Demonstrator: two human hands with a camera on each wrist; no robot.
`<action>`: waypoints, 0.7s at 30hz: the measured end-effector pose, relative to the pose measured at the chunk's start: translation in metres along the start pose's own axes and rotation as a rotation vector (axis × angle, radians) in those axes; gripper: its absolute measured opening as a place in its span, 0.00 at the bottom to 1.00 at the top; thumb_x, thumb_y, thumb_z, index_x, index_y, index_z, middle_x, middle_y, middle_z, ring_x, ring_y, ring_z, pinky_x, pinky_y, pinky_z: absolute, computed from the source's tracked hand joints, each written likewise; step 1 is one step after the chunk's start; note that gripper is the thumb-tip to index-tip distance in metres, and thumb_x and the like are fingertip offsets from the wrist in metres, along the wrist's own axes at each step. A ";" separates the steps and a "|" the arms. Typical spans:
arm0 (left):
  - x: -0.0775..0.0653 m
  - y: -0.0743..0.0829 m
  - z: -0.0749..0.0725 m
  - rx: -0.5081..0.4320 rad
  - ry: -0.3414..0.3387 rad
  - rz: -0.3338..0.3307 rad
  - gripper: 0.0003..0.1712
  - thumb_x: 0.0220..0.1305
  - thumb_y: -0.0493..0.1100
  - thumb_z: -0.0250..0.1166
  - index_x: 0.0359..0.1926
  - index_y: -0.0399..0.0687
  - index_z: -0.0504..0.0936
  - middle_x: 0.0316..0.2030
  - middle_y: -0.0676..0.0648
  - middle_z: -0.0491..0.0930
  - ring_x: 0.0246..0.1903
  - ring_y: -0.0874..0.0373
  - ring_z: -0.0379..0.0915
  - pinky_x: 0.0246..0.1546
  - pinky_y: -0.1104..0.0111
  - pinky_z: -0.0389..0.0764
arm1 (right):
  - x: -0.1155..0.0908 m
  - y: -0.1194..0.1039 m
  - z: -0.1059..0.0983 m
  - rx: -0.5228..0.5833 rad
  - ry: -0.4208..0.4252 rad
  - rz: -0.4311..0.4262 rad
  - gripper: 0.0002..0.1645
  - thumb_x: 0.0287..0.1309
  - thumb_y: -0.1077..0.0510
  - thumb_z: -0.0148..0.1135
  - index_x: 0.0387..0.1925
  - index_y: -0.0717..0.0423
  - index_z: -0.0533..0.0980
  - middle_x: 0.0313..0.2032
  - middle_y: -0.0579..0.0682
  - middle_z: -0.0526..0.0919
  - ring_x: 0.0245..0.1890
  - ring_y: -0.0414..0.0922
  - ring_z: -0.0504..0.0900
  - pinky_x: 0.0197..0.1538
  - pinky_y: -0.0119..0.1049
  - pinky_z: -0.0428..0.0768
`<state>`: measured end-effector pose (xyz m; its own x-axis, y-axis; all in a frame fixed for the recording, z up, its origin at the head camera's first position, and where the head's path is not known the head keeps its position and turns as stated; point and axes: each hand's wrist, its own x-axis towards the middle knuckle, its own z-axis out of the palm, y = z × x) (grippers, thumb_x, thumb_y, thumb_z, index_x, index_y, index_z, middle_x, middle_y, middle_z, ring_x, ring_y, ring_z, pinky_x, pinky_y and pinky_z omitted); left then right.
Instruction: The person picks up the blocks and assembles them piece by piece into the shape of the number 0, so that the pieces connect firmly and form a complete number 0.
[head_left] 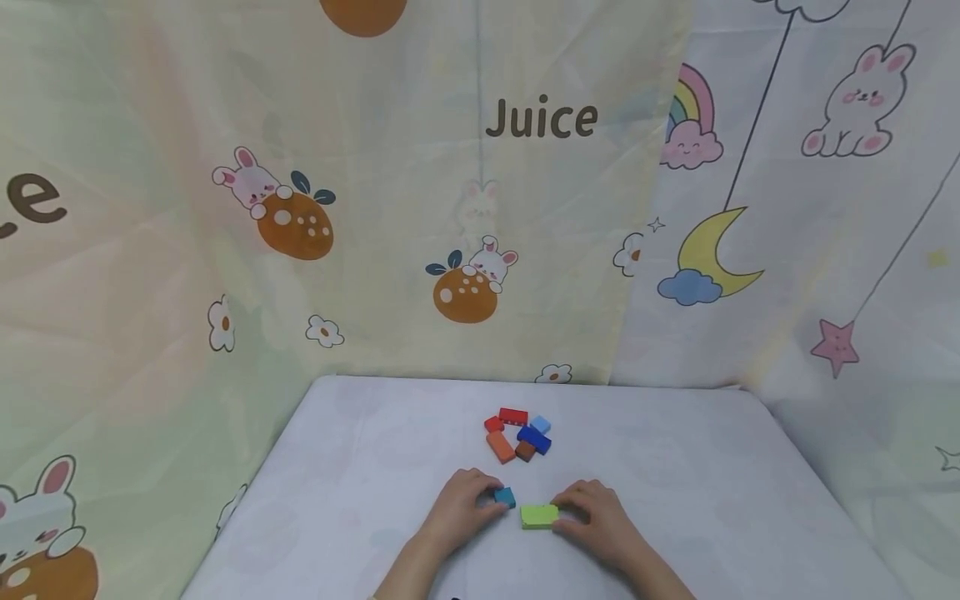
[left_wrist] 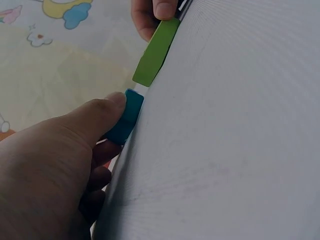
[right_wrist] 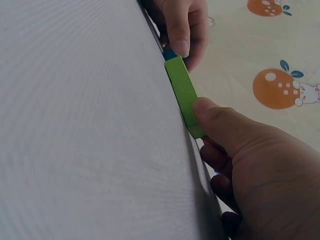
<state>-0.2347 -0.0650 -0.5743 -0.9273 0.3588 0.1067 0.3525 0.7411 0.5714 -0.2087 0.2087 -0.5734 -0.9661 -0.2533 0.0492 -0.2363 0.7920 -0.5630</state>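
My left hand [head_left: 462, 505] pinches a small teal block [head_left: 505, 497] between thumb and fingers, low on the white table. To its right, my right hand [head_left: 597, 517] grips the right end of a longer lime green block [head_left: 539, 517]. In the left wrist view the thumb lies on the teal block [left_wrist: 126, 117], and a narrow gap separates it from the green block [left_wrist: 157, 54]. The right wrist view shows the green block [right_wrist: 183, 92] with the right thumb on its near end; most of the teal block is hidden behind it.
Beyond the hands lies a loose ring of blocks: a long red one [head_left: 513, 415], a small red one [head_left: 493, 424], an orange one [head_left: 500, 447], a brown one [head_left: 526, 451], a dark blue one [head_left: 536, 439] and a light blue one [head_left: 541, 424]. Printed cloth [head_left: 390, 250] hangs behind the table [head_left: 675, 467].
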 end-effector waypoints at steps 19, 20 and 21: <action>0.000 -0.001 0.003 -0.004 -0.044 0.015 0.23 0.56 0.69 0.66 0.51 0.73 0.82 0.37 0.70 0.76 0.40 0.70 0.65 0.43 0.69 0.74 | -0.001 0.001 0.001 -0.012 0.018 -0.014 0.20 0.49 0.28 0.65 0.43 0.25 0.81 0.38 0.24 0.76 0.43 0.32 0.70 0.49 0.36 0.71; 0.000 -0.001 0.003 -0.005 -0.047 0.016 0.23 0.56 0.70 0.66 0.51 0.73 0.82 0.37 0.70 0.76 0.40 0.71 0.65 0.43 0.69 0.74 | -0.001 0.001 0.001 -0.012 0.019 -0.015 0.20 0.49 0.28 0.66 0.43 0.25 0.81 0.38 0.24 0.76 0.43 0.32 0.70 0.49 0.37 0.71; 0.000 -0.001 0.003 -0.004 -0.049 0.016 0.23 0.56 0.70 0.66 0.51 0.73 0.82 0.37 0.70 0.75 0.40 0.71 0.65 0.43 0.69 0.74 | -0.002 0.001 0.001 -0.013 0.020 -0.016 0.20 0.49 0.28 0.66 0.43 0.25 0.81 0.38 0.24 0.75 0.43 0.32 0.70 0.49 0.36 0.71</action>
<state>-0.2347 -0.0644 -0.5772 -0.9143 0.3980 0.0758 0.3665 0.7328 0.5733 -0.2073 0.2092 -0.5743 -0.9642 -0.2544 0.0748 -0.2526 0.7954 -0.5510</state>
